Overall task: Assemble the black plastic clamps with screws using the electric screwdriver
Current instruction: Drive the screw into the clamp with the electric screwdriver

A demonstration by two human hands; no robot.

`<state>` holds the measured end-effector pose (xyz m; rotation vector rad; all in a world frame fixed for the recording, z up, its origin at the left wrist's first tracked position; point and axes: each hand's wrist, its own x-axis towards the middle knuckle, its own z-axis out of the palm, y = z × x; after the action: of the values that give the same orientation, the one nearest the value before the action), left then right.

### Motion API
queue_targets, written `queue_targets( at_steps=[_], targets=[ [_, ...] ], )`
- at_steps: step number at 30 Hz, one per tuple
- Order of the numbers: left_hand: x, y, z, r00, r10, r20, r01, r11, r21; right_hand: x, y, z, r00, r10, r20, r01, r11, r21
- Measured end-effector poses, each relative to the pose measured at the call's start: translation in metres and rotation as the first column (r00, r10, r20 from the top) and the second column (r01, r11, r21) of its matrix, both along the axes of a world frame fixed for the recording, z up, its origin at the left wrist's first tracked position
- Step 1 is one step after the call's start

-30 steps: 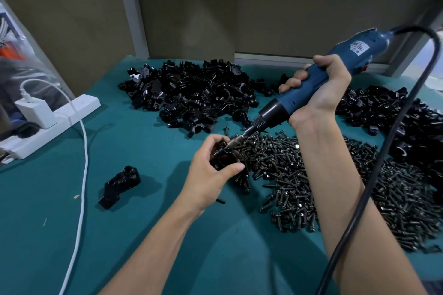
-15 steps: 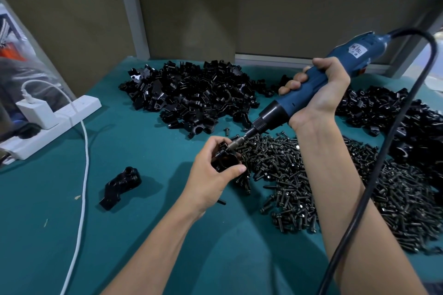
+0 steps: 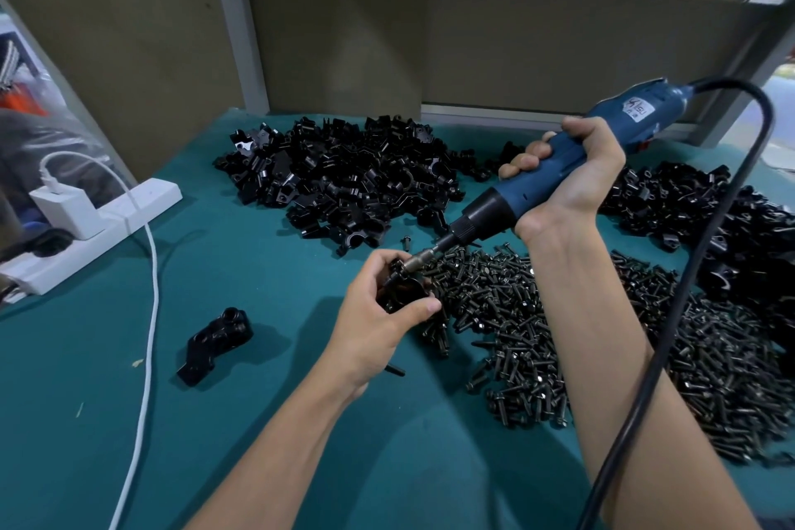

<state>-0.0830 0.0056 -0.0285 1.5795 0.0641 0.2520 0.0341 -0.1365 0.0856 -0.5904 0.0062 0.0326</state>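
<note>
While left hand (image 3: 378, 314) curls round glossy black ring-shaped clamp (image 3: 402, 295), at left edge of screw pile (image 3: 602, 336) | right hand (image 3: 576, 181) wrapped tight on blue electric screwdriver (image 3: 505, 204) | bit tip touching clamp top | teal table (image 3: 258, 379)

The left hand (image 3: 378, 314), on an outstretched forearm, pinched a black clamp (image 3: 402, 293) between thumb and curled fingers (image 3: 423, 308). The right hand (image 3: 576, 181), forearm raised steeply, wrapped its fingers round the electric screwdriver (image 3: 636, 112), above the left fingers.
</note>
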Motion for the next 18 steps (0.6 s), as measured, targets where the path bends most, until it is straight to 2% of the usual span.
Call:
queue_targets(
  at_steps=[7, 11, 18],
  targets=[
    [0.001, 0.006, 0.006, 1.000, 0.025, -0.014, -0.025, 1.000, -0.004, 0.000, 0.003, -0.002, 1.000, -0.007, -0.011, 0.007, 0.999, 0.052],
    [0.001, 0.010, 0.006, 1.000, 0.025, -0.014, -0.023, 0.994, 0.106, 0.001, 0.004, -0.005, 1.000, -0.005, -0.014, 0.005, 0.999, 0.053],
    [0.003, 0.014, 0.005, 0.999, 0.009, -0.033, -0.004, 0.989, 0.148, 0.000, 0.008, -0.009, 1.000, 0.003, -0.014, -0.002, 0.998, 0.056]
  ],
)
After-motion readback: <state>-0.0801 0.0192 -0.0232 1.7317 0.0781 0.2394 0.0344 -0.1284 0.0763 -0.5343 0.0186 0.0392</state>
